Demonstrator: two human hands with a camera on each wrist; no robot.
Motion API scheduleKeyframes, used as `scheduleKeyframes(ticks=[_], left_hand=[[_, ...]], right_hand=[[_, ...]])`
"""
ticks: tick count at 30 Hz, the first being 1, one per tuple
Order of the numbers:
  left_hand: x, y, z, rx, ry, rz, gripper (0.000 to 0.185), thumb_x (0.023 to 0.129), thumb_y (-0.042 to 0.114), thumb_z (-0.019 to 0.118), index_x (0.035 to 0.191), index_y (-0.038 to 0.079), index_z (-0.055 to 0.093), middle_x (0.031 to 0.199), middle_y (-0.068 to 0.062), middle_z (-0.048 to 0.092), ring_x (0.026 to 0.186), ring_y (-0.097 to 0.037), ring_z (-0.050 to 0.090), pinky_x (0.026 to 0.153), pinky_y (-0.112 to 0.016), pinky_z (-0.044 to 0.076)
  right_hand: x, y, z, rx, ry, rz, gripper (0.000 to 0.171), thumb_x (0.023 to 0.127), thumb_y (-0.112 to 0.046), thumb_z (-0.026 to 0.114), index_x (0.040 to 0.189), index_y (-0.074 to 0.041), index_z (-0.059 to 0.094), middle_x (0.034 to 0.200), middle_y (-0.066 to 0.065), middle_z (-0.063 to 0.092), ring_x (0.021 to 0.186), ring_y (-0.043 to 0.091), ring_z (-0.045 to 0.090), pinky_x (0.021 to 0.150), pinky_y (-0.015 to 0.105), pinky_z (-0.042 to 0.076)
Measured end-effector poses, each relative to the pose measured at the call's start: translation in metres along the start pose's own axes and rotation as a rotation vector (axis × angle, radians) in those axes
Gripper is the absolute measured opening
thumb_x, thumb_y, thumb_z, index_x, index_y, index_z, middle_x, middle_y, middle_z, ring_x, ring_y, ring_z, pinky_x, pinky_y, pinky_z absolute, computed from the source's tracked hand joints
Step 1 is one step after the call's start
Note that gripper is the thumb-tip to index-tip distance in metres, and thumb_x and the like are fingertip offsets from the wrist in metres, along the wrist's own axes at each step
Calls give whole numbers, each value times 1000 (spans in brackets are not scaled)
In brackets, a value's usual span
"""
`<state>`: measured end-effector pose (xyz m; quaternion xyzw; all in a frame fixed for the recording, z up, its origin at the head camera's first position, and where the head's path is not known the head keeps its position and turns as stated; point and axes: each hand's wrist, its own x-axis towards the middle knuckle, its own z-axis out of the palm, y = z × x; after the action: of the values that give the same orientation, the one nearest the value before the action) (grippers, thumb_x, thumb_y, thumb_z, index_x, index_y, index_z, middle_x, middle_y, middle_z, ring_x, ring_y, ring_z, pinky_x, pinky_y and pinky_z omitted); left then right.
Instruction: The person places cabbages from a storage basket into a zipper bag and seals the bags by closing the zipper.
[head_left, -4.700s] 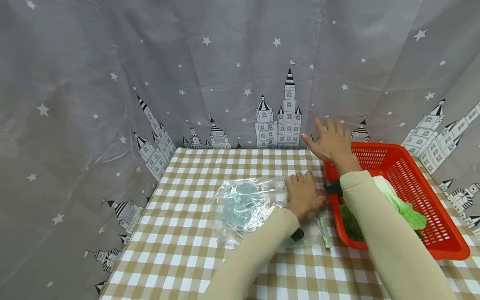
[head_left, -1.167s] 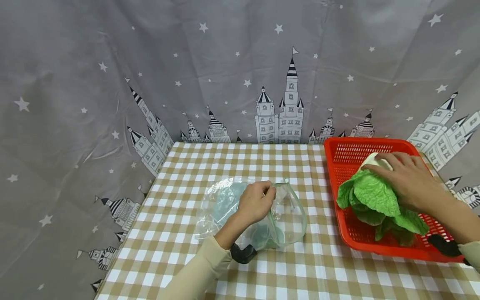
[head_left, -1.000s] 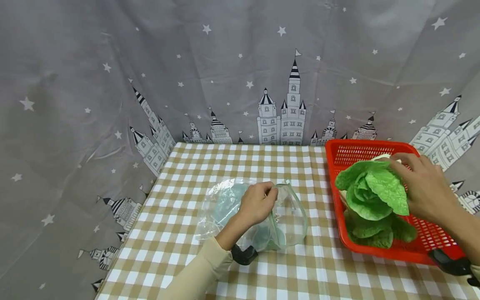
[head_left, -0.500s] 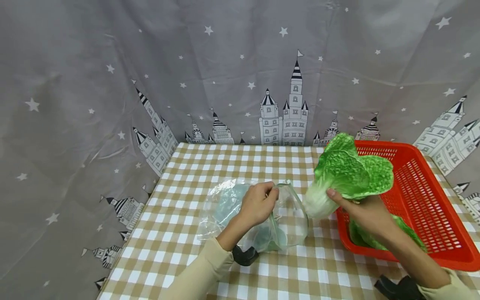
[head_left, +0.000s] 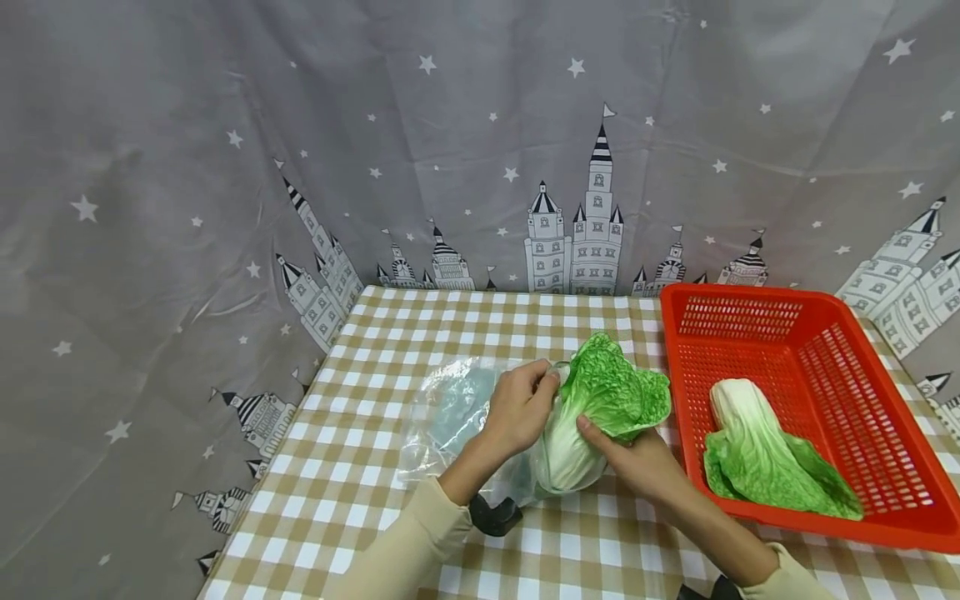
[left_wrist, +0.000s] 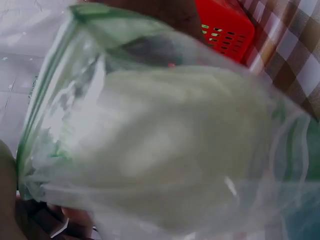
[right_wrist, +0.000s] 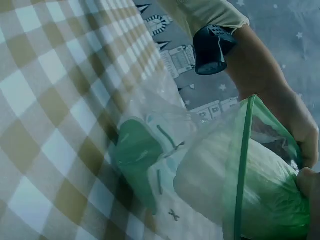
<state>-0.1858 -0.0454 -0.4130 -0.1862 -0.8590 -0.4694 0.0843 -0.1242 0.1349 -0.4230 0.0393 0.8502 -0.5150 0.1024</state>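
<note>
My left hand (head_left: 519,408) pinches the green-edged mouth of a clear zip bag (head_left: 442,425), which has a pale green print. With my right hand (head_left: 647,462) I grip a napa cabbage (head_left: 611,392) by its leafy part, thumb on top. The cabbage's white base is inside the bag mouth, and its green leaves stick out toward the right. Through the film, the left wrist view shows the pale base (left_wrist: 165,135) up close. In the right wrist view the green zip edge (right_wrist: 243,165) crosses over the cabbage (right_wrist: 270,185).
A red plastic basket (head_left: 678,400) stands on the right of the checked tablecloth (head_left: 405,333). In it lies a second napa cabbage (head_left: 753,442), white base toward the back. A grey curtain (head_left: 420,150) with castle prints hangs behind the table.
The right hand has lifted one cabbage from the basket, turned it base-first and brought it left into the bag mouth. Earlier the left hand came to hold the bag's edge; it stays there.
</note>
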Motion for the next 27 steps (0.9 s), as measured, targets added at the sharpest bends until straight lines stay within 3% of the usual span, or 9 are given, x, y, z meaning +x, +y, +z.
scheduleKeyframes(ticks=[4, 8, 11, 15, 18, 21, 27], left_hand=[[-1, -1, 1, -51, 14, -1, 33, 96, 14, 48, 63, 15, 48, 53, 6, 44, 49, -11, 43, 47, -27, 33], [0, 0, -1, -84, 17, 18, 33, 97, 13, 48, 64, 14, 50, 54, 5, 47, 50, -11, 44, 47, -27, 35], [0, 0, -4, -76, 10, 30, 34, 96, 12, 48, 63, 15, 50, 54, 6, 47, 49, -11, 44, 47, -27, 35], [0, 2, -10, -74, -1, 35, 34, 96, 12, 47, 62, 14, 50, 53, 6, 47, 47, -11, 41, 46, -27, 34], [0, 4, -16, -87, -14, 47, 34, 97, 12, 47, 63, 13, 51, 53, 5, 47, 45, -10, 39, 46, -27, 32], [2, 7, -22, -96, -17, 65, 35, 98, 12, 46, 64, 13, 51, 52, 5, 47, 43, -10, 37, 44, -27, 31], [11, 16, -36, -41, 34, 111, 34, 97, 15, 49, 63, 14, 53, 49, 7, 43, 41, -10, 37, 41, -26, 29]], right_hand=[[2, 5, 4, 11, -5, 3, 92, 90, -56, 61, 150, 2, 24, 147, 30, 35, 134, 43, 37, 108, 54, 29], [2, 9, 2, -66, 10, -1, 94, 86, -58, 65, 146, 7, 31, 140, 34, 43, 126, 45, 46, 101, 55, 38], [-1, 10, -3, -144, -27, -58, 94, 80, -53, 75, 141, 9, 37, 132, 33, 51, 120, 43, 52, 97, 53, 43], [-3, 7, -15, -184, -113, -187, 75, 73, -28, 86, 128, 7, 50, 111, 21, 64, 100, 34, 63, 85, 47, 51], [-3, -1, -24, -196, -151, -231, 42, 75, -8, 80, 110, 7, 61, 94, 12, 67, 84, 26, 66, 73, 39, 55], [-2, -10, -34, -264, -112, -272, 18, 76, 2, 69, 93, 5, 67, 85, 9, 68, 73, 21, 65, 61, 34, 54], [-3, -30, -53, -335, 52, -339, 12, 81, 3, 56, 91, -4, 58, 67, -1, 63, 50, 10, 56, 44, 29, 42]])
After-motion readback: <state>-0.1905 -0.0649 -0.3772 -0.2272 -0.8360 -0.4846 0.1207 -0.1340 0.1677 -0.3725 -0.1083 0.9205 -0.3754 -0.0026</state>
